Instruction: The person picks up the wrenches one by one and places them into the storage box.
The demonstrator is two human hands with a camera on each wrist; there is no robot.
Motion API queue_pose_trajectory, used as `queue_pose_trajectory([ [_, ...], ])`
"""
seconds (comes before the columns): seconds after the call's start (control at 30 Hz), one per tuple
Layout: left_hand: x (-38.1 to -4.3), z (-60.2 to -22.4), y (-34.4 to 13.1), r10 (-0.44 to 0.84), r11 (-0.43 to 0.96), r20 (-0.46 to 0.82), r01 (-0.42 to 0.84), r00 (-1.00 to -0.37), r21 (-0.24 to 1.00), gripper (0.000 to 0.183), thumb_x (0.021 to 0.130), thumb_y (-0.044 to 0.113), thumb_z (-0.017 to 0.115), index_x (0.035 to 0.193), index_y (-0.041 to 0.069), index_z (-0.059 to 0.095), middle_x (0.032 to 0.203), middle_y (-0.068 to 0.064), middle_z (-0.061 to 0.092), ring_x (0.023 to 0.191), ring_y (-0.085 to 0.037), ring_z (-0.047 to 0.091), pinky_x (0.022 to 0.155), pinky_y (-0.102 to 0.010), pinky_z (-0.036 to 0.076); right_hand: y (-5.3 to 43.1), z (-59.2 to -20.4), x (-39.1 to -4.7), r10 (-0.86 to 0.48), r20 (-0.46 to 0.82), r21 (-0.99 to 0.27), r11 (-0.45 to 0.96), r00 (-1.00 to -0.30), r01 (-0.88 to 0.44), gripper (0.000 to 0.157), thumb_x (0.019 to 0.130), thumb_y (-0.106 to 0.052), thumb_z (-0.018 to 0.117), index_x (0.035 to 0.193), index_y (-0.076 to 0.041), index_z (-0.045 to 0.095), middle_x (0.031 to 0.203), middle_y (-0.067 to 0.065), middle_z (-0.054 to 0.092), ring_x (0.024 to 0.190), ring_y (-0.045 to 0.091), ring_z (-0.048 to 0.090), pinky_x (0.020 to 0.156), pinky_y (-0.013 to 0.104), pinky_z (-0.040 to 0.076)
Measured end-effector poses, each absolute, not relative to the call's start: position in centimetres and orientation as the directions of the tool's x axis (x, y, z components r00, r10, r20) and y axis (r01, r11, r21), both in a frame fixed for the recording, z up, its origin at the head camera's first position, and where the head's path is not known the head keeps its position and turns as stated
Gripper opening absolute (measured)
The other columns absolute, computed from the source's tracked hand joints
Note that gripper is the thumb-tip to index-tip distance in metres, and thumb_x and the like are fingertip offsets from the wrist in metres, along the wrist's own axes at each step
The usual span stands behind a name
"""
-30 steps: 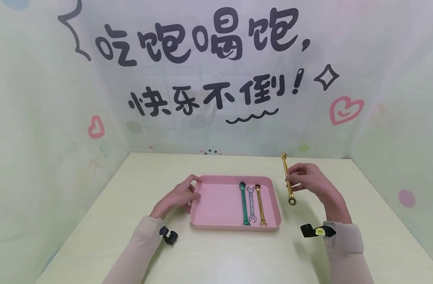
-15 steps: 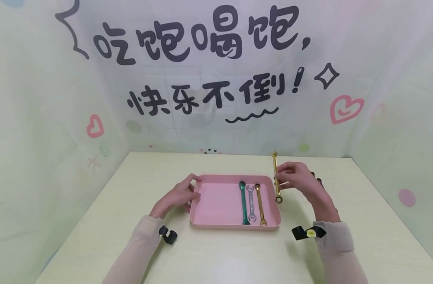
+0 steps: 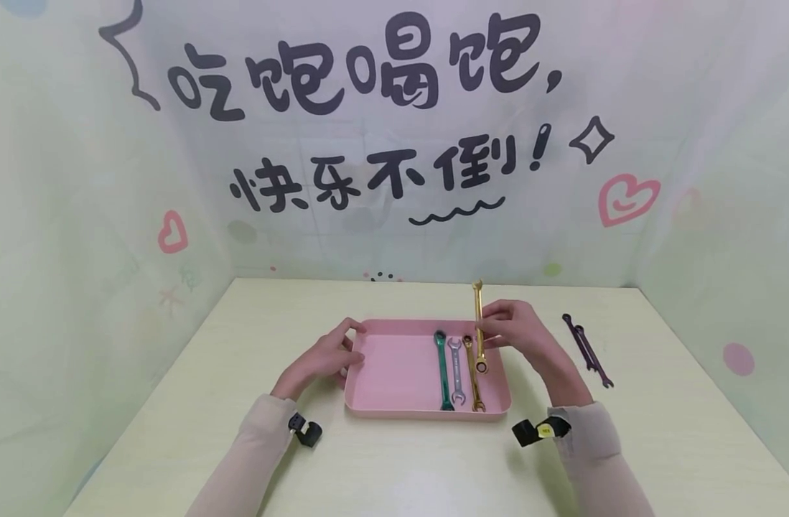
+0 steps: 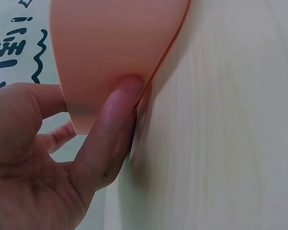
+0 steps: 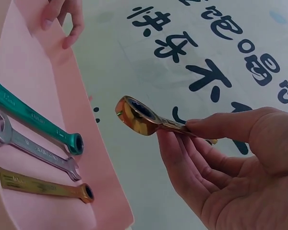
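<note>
My right hand (image 3: 520, 332) pinches a shiny gold combination wrench (image 3: 479, 309) between thumb and fingers. It is held up over the right end of a pink tray (image 3: 390, 370), ratchet ring (image 5: 137, 116) toward me. Inside the tray, lying side by side, are a green wrench (image 3: 443, 370), a silver open-ended wrench (image 3: 457, 372) and a darker gold wrench (image 3: 474, 384); the raised wrench overlaps the last one in the head view. At the tray's left end, my left hand (image 3: 327, 357) holds the wall, its thumb (image 4: 120, 103) pressed against the pink side.
To the right of the tray, dark purple wrenches (image 3: 586, 350) lie close together on the pale wooden table (image 3: 394, 467). A printed cloth backdrop (image 3: 342, 244) stands behind the table and along both sides.
My right hand has carried the gold wrench leftward, from beside the tray to over its right end. The purple wrenches have come into sight behind the arm. The left hand stays put.
</note>
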State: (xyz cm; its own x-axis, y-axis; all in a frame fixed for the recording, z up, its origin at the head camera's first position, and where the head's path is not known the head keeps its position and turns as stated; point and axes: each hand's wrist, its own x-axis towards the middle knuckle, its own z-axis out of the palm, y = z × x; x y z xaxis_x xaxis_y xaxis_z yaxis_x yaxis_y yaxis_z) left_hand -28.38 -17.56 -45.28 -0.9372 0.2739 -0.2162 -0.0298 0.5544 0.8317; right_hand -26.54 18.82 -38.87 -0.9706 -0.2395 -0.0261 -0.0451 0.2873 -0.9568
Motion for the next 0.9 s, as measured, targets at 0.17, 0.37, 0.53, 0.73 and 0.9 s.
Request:
queue_pose_trajectory([
  [0.17, -28.3, -45.2, -17.6, 0.267, 0.555, -0.217, -0.034, -0.939, 0.831, 0.052, 0.097, 0.008, 0.064, 0.145, 0.017, 0.045, 0.109, -0.018, 0.057, 0.072, -0.024, 0.065, 0.055, -0.035, 0.063, 17.2, -39.2, -26.6, -0.261, -0.025, -0.958, 0.281, -0.965, -0.051, 0.036, 0.097, -0.007, 0.065, 0.123, 0.016, 0.056, 0.1, 0.021, 0.074, 0.084, 0.02, 0.074, 0.078, 0.035, 0.067],
  [0.37, -28.3, -45.2, -17.7, 0.272, 0.557, -0.216, -0.03, -0.938, 0.83, 0.052, 0.097, 0.008, 0.064, 0.145, 0.016, 0.044, 0.109, -0.018, 0.056, 0.072, -0.024, 0.065, 0.055, -0.035, 0.063, 15.7, -39.3, -26.4, -0.255, -0.017, -0.961, 0.27, -0.967, -0.054, 0.032, 0.097, -0.004, 0.066, 0.121, 0.015, 0.058, 0.1, 0.024, 0.074, 0.077, 0.015, 0.073, 0.081, 0.041, 0.067],
  [0.53, -28.3, -45.3, -17.7, 0.273, 0.555, -0.217, -0.031, -0.937, 0.832, 0.052, 0.097, 0.008, 0.065, 0.145, 0.017, 0.045, 0.109, -0.018, 0.056, 0.071, -0.024, 0.065, 0.055, -0.035, 0.063, 14.5, -39.8, -26.4, -0.239, -0.043, -0.961, 0.275, -0.97, -0.025, 0.034, 0.095, 0.0, 0.066, 0.125, 0.013, 0.058, 0.113, 0.033, 0.069, 0.079, 0.017, 0.074, 0.082, 0.04, 0.067],
  [0.73, -28.3, -45.4, -17.8, 0.273, 0.557, -0.218, -0.031, -0.937, 0.83, 0.052, 0.097, 0.008, 0.065, 0.144, 0.017, 0.045, 0.108, -0.018, 0.057, 0.071, -0.024, 0.064, 0.055, -0.035, 0.063, 13.0, -40.6, -26.4, -0.19, -0.098, -0.949, 0.314, -0.977, 0.034, 0.033, 0.094, -0.002, 0.069, 0.125, 0.007, 0.06, 0.11, 0.023, 0.072, 0.079, 0.017, 0.073, 0.082, 0.036, 0.066],
  [0.9, -28.5, -45.4, -17.8, 0.283, 0.55, -0.219, -0.03, -0.934, 0.835, 0.052, 0.097, 0.008, 0.064, 0.145, 0.018, 0.044, 0.11, -0.018, 0.057, 0.072, -0.025, 0.066, 0.056, -0.036, 0.063, 12.0, -41.3, -26.4, -0.134, -0.136, -0.93, 0.358, -0.982, 0.081, 0.03, 0.095, -0.005, 0.07, 0.123, 0.0, 0.064, 0.107, 0.017, 0.073, 0.079, 0.018, 0.073, 0.086, 0.04, 0.065],
])
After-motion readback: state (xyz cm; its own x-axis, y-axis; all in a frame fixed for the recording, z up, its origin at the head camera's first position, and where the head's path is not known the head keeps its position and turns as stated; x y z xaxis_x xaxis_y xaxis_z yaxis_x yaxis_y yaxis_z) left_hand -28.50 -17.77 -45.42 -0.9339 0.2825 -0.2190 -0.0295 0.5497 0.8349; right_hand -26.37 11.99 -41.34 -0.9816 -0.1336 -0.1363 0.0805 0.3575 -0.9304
